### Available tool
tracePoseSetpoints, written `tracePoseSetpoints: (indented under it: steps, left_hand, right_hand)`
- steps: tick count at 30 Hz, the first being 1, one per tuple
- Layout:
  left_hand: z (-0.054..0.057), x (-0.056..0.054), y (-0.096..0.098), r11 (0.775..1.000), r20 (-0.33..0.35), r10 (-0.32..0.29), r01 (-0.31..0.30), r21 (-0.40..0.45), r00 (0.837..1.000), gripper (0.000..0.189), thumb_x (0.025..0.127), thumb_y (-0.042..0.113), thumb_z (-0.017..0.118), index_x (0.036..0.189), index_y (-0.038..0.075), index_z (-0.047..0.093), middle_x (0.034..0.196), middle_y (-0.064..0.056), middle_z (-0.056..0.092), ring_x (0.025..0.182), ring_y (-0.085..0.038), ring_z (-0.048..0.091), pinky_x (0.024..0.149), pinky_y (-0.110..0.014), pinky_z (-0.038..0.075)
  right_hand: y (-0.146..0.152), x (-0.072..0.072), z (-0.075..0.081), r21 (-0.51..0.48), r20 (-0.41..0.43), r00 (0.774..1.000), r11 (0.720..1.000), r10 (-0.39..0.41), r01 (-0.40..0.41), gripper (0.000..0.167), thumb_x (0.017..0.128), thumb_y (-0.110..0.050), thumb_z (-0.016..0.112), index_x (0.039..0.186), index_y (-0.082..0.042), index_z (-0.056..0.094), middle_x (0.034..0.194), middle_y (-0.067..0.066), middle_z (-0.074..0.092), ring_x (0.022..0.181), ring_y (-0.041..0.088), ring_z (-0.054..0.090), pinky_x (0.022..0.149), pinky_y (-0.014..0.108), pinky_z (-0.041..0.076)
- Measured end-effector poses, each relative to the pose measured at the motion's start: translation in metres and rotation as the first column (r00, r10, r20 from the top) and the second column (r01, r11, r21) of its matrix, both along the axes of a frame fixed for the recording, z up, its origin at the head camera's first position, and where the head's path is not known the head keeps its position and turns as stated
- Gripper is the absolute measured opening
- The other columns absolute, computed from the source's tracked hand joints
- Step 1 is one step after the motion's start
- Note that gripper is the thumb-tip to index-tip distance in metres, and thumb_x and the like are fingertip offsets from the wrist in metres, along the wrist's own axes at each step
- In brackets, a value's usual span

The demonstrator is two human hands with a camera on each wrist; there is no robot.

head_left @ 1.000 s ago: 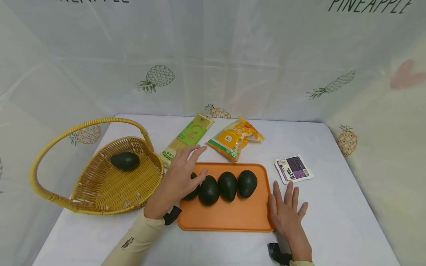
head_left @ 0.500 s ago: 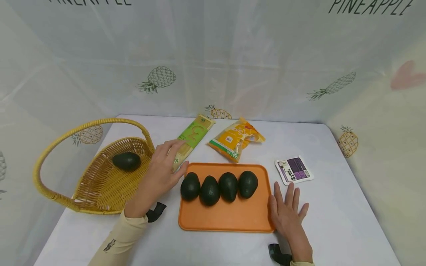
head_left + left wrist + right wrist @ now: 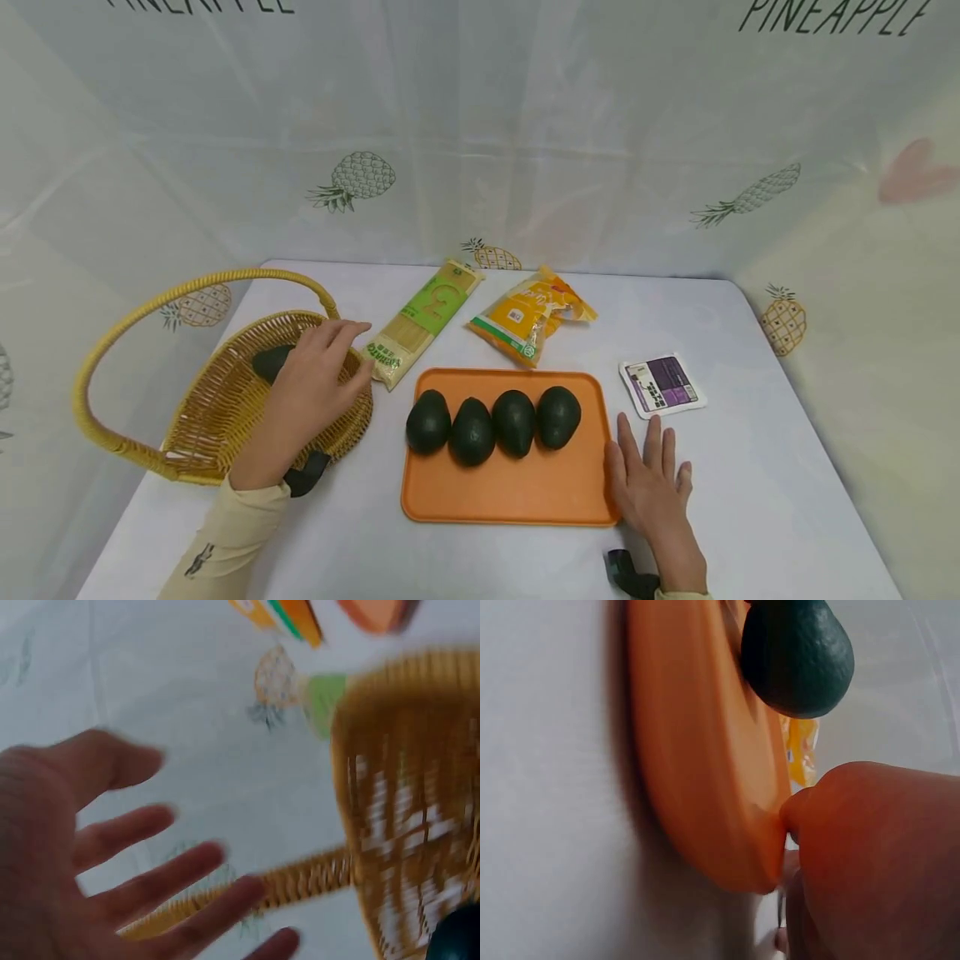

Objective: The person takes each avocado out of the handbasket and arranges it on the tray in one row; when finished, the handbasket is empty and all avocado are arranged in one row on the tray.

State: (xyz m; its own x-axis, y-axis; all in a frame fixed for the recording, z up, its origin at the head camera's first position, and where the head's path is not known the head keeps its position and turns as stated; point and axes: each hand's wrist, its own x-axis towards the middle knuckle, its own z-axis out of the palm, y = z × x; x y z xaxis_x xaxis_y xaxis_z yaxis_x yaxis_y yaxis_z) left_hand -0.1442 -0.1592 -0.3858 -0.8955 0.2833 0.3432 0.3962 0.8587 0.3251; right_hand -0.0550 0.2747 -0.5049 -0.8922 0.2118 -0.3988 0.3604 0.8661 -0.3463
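Over the right side of the yellow wicker basket [image 3: 213,417] my left hand [image 3: 311,387] hovers with fingers spread and nothing in its grasp. A dark green avocado [image 3: 268,362] lies in the basket, partly hidden by that hand. The left wrist view shows the loose fingers apart from the basket [image 3: 405,690]. My right hand [image 3: 648,487] lies flat with straight fingers at the right edge of an orange tray [image 3: 510,498]; its thumb touches the rim. Several avocados stand in a row on the tray, the rightmost avocado [image 3: 558,417] nearest that hand.
A green-labelled pack of noodles [image 3: 423,321] lies between basket and tray. Behind the tray is an orange-yellow food bag [image 3: 528,317]. A flat purple-and-white packet [image 3: 662,383] sits beyond my right hand. The basket's tall handle [image 3: 180,287] arches over the left side.
My left hand has moved left from above the tray's leftmost avocado to over the basket, carrying nothing. The right hand has stayed by the tray's edge.
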Motion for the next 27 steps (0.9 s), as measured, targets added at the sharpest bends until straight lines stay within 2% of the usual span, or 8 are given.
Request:
tracePoseSetpoints:
  steps: [5, 11, 18, 20, 23, 25, 27]
  left_hand:
    - [0.005, -0.001, -0.021, 0.997, 0.075, 0.028, -0.023, -0.069, 0.997, 0.038, 0.096, 0.012, 0.076, 0.131, -0.001, 0.068, 0.129, -0.027, 0.067, 0.121, -0.052, 0.060, 0.097, -0.068, 0.053]
    - [0.001, -0.007, -0.042, 0.995, 0.140, 0.060, -0.048, -0.089, 0.988, 0.039, 0.095, 0.010, 0.077, 0.131, -0.001, 0.067, 0.134, -0.032, 0.063, 0.128, -0.056, 0.057, 0.104, -0.071, 0.049]
    - [-0.002, -0.015, -0.056, 0.992, 0.197, 0.074, -0.052, -0.113, 0.978, 0.044, 0.095, 0.008, 0.076, 0.134, -0.007, 0.063, 0.136, -0.038, 0.059, 0.127, -0.060, 0.055, 0.108, -0.072, 0.045]
    - [-0.002, -0.017, -0.058, 0.990, 0.219, 0.082, -0.053, -0.133, 0.972, 0.046, 0.095, 0.009, 0.076, 0.135, -0.009, 0.062, 0.137, -0.039, 0.058, 0.127, -0.061, 0.054, 0.108, -0.072, 0.045]
    - [-0.002, -0.018, -0.060, 0.985, 0.269, 0.104, -0.061, -0.162, 0.958, 0.050, 0.096, 0.010, 0.076, 0.138, -0.011, 0.059, 0.137, -0.041, 0.056, 0.127, -0.061, 0.054, 0.107, -0.073, 0.045]
    - [-0.003, -0.018, -0.062, 0.982, 0.302, 0.119, -0.067, -0.177, 0.946, 0.051, 0.096, 0.011, 0.076, 0.139, -0.011, 0.058, 0.138, -0.042, 0.055, 0.128, -0.062, 0.052, 0.109, -0.074, 0.042]
    - [-0.004, -0.018, -0.064, 0.980, 0.338, 0.137, -0.077, -0.184, 0.931, 0.052, 0.097, 0.011, 0.076, 0.140, -0.010, 0.057, 0.139, -0.044, 0.053, 0.130, -0.063, 0.049, 0.109, -0.076, 0.040]
  right_hand:
    - [0.000, -0.001, 0.004, 0.008, 0.005, 1.000, 1.000, 0.018, -0.018, 0.075, 0.112, -0.058, 0.028, 0.173, -0.018, 0.008, 0.176, 0.027, -0.019, 0.162, 0.055, -0.018, 0.122, 0.078, -0.018]
    - [0.002, -0.002, 0.008, 0.022, 0.014, 0.999, 0.999, 0.042, -0.043, 0.075, 0.112, -0.059, 0.027, 0.173, -0.018, 0.010, 0.176, 0.029, -0.017, 0.162, 0.057, -0.015, 0.122, 0.082, -0.011]
    - [0.004, -0.002, 0.006, 0.005, -0.018, 1.000, 1.000, 0.020, -0.020, 0.075, 0.112, -0.058, 0.033, 0.173, -0.016, 0.016, 0.177, 0.029, -0.013, 0.162, 0.057, -0.012, 0.125, 0.080, -0.006]
    - [0.004, -0.002, 0.007, 0.012, -0.037, 0.999, 1.000, 0.007, -0.006, 0.076, 0.112, -0.056, 0.038, 0.172, -0.013, 0.020, 0.177, 0.031, -0.010, 0.162, 0.058, -0.007, 0.126, 0.079, -0.001]
    - [0.005, 0.000, 0.011, 0.004, -0.100, 0.995, 1.000, -0.017, 0.018, 0.075, 0.111, -0.048, 0.050, 0.169, -0.006, 0.028, 0.175, 0.036, 0.003, 0.160, 0.059, 0.006, 0.125, 0.077, 0.016]
    - [0.006, 0.002, 0.014, -0.017, -0.150, 0.988, 0.999, -0.031, 0.029, 0.072, 0.109, -0.041, 0.056, 0.166, -0.002, 0.034, 0.171, 0.038, 0.013, 0.156, 0.059, 0.016, 0.122, 0.075, 0.027]
    - [0.006, 0.003, 0.017, -0.052, -0.206, 0.978, 0.998, -0.033, 0.023, 0.068, 0.108, -0.034, 0.061, 0.163, 0.001, 0.039, 0.169, 0.037, 0.021, 0.155, 0.057, 0.022, 0.122, 0.072, 0.032]
